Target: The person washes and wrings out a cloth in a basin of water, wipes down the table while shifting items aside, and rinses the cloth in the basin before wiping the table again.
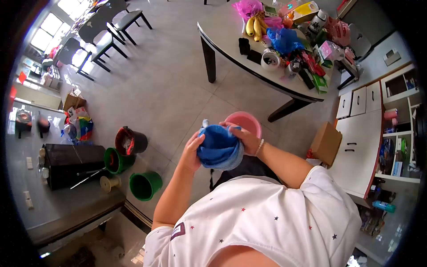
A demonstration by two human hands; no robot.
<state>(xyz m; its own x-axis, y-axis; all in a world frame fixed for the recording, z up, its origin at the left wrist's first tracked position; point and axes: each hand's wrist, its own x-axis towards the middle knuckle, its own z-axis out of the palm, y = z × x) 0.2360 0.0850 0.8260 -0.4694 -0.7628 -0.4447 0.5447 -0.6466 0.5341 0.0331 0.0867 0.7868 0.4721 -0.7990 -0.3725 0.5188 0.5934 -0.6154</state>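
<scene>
A bunched blue cloth (pixel 220 144) hangs between my hands in front of my chest, with a paler blue, rougher-looking part along its lower edge. My left hand (pixel 194 149) grips its left side, fingers curled round the edge. On the other side my right hand (pixel 244 138) holds the upper right edge, a beaded bracelet on the wrist. A small whitish tip (pixel 205 123) sticks up by the left fingers; what it belongs to I cannot make out. Just beyond the cloth is a pink basin (pixel 246 121), partly hidden by my right hand.
A table (pixel 227 40) ahead carries bananas (pixel 256 26), a blue plastic bag (pixel 284 40) and other clutter. Green buckets (pixel 145 186) and a dark bin (pixel 132 141) stand at left. On the right are a cardboard box (pixel 327 143) and a white cabinet (pixel 356 155).
</scene>
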